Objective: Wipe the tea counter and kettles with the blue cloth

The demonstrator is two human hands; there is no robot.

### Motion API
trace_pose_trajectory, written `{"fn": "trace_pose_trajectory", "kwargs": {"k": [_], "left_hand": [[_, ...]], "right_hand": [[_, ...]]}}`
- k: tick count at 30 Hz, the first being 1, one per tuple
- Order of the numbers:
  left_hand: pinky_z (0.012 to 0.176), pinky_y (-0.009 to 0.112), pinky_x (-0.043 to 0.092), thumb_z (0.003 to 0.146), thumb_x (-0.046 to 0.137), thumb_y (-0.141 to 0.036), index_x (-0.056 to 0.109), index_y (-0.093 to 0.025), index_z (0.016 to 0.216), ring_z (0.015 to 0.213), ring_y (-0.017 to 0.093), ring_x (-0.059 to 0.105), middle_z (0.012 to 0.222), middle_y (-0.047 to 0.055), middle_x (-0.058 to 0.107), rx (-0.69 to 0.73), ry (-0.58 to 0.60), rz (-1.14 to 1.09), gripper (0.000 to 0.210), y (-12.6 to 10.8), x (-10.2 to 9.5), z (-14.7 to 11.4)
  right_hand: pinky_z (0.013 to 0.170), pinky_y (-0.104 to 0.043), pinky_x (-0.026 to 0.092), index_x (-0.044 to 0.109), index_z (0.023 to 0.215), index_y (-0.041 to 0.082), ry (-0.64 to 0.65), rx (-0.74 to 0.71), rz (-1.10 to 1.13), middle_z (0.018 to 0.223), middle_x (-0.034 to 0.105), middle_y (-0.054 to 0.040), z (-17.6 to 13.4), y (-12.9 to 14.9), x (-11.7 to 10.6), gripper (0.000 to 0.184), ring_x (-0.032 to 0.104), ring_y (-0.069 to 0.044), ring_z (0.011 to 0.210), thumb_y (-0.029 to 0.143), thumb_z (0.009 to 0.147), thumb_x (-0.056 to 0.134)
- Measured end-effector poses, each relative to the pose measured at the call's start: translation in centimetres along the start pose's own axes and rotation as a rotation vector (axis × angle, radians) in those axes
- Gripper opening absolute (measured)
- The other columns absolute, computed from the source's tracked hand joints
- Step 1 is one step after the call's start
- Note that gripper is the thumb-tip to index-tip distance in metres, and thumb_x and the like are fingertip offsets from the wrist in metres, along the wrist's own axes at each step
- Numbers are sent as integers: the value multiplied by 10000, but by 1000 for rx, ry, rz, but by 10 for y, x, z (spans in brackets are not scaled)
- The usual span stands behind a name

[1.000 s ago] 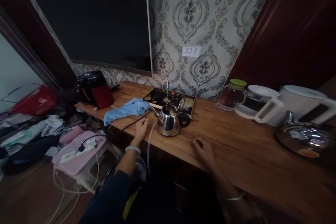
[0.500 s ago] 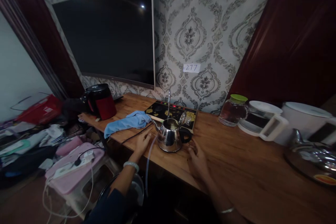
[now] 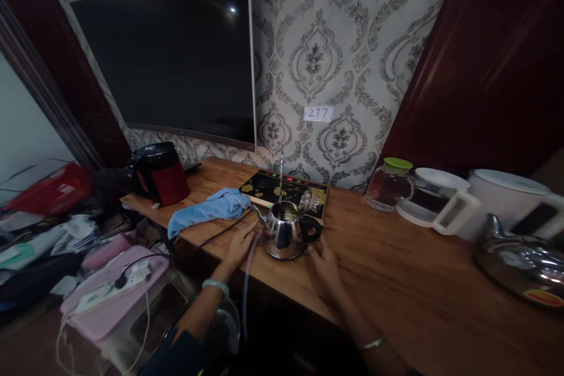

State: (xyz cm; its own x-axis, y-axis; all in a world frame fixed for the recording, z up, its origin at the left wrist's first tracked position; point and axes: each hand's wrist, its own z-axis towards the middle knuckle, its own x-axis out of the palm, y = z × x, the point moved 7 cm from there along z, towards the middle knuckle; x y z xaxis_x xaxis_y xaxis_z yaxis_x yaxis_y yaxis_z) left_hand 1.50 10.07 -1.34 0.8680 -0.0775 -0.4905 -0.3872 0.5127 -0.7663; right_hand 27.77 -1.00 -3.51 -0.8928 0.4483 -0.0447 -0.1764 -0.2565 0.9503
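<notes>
A shiny steel teakettle stands upright on the wooden counter, its lid tilted up and its spout to the left. My left hand rests left of it, fingers stretched out beside a clear tube; it holds nothing I can see. Just below the black handle is my right hand, thumb and fingers apart, close to the kettle without gripping it. Behind the kettle lies a black and gold electric tea stove with a thin metal faucet rising over it.
A blue cloth and a red and black pot are on the left. Along the right stand a green-lidded glass jug, white-handled pitchers and another steel kettle. A pink stool holds a power strip.
My right hand has moved slightly left and up, nearer the kettle's handle. My left hand stays beside the kettle. The view has shifted a little to the right.
</notes>
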Motion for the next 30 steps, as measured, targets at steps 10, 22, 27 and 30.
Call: {"fn": "trace_pose_trajectory", "kwargs": {"k": [10, 22, 27, 30], "left_hand": [[978, 390, 507, 834, 486, -297, 692, -174, 1201, 1040, 219, 662, 1118, 70, 734, 10, -15, -130, 438, -4, -6, -2], [625, 247, 475, 847, 464, -374, 665, -132, 1241, 624, 125, 546, 678, 14, 642, -107, 7, -209, 504, 4, -4, -5], [693, 298, 519, 828, 489, -345, 676, -125, 1217, 674, 157, 605, 716, 29, 690, -112, -20, -196, 485, 3, -3, -4], [813, 354, 541, 814, 502, -331, 731, -155, 1116, 826, 205, 672, 884, 64, 755, -103, 4, -186, 418, -5, -1, -4]], "right_hand": [[602, -307, 519, 584, 1279, 203, 51, 86, 177, 852, 713, -29, 4, 2, 4, 537, 613, -156, 572, 388, 776, 604], [415, -218, 429, 545, 1357, 226, 93, 195, 211, 1062, 718, -70, -4, 10, 2, 632, 608, -129, 550, 424, 759, 592], [482, -245, 481, 543, 1358, 212, 86, 180, 213, 1024, 723, -71, -2, 9, 0, 658, 614, -133, 561, 456, 752, 617], [509, -257, 496, 551, 1347, 213, 88, 173, 218, 1011, 721, -72, -5, 10, 1, 651, 622, -140, 578, 476, 756, 621]]}}
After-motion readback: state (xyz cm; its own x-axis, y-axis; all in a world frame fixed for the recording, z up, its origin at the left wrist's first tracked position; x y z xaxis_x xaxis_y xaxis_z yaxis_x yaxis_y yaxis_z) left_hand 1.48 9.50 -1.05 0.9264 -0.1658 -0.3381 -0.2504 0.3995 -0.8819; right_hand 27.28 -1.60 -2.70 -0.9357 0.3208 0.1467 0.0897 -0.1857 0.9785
